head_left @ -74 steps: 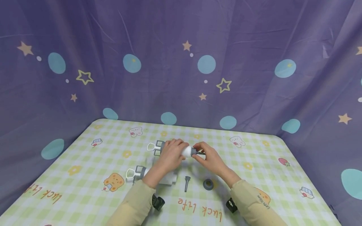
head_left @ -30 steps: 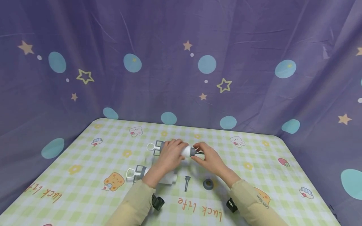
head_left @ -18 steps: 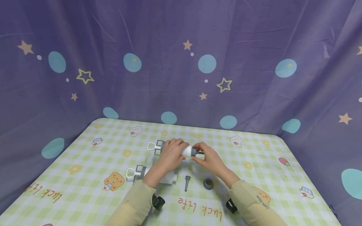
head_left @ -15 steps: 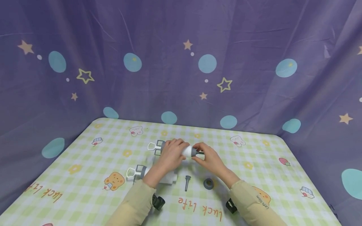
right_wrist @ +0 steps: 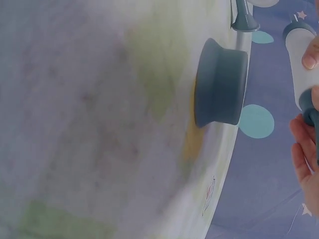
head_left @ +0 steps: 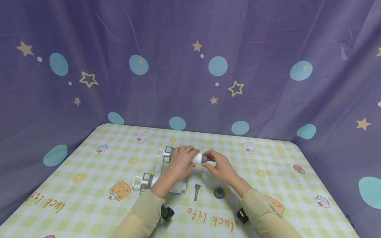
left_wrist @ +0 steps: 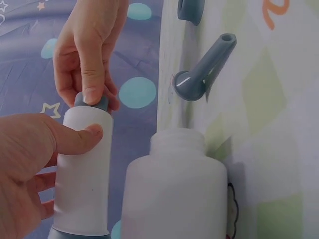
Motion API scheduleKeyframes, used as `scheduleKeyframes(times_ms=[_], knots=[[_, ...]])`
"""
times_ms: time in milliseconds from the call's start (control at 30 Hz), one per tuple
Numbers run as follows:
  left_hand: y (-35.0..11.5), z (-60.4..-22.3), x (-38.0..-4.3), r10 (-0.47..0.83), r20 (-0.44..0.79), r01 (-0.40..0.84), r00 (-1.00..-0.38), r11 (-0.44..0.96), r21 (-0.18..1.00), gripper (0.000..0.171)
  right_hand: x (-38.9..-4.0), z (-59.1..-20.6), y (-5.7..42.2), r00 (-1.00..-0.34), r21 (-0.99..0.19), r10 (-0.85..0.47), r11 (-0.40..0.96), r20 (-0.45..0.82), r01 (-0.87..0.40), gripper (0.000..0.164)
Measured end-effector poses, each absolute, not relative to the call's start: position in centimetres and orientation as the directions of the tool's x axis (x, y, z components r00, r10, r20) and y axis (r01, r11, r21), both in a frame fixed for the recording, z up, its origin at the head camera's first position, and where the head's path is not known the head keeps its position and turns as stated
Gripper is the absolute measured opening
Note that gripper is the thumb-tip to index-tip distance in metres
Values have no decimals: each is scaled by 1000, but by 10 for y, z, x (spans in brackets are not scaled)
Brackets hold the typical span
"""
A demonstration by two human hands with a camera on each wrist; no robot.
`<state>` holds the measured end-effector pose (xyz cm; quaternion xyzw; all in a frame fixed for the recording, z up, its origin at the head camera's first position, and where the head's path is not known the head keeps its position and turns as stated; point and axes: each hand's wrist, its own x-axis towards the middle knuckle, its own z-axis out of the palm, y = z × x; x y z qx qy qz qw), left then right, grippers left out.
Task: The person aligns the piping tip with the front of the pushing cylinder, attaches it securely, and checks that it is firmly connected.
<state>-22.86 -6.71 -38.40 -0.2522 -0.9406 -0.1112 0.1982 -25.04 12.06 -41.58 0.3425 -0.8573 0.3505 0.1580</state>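
Both hands barely moved over the last seconds: the left hand [head_left: 181,162] stayed wrapped around the white bottle [left_wrist: 82,169] at mid-frame, the right hand [head_left: 218,167] kept pinching its grey cap [left_wrist: 91,102], so the cap work seemed unfinished.

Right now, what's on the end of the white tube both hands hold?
A grey cap sits on the white tube, pinched by the right hand. The left hand grips the body. The fingers cover the cap's far end.
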Motion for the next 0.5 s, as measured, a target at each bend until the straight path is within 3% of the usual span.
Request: scheduleKeyframes(times_ms=[300, 500], knots=[[-67, -387, -232, 444, 486, 531, -753, 846, 48, 47, -252, -413, 120, -759, -551, -459, 523, 461, -651, 26], [-67, -389, -233, 443, 472, 531, -762, 845, 63, 47, -252, -413, 120, -779, -573, -460, 528, 426, -626, 27]])
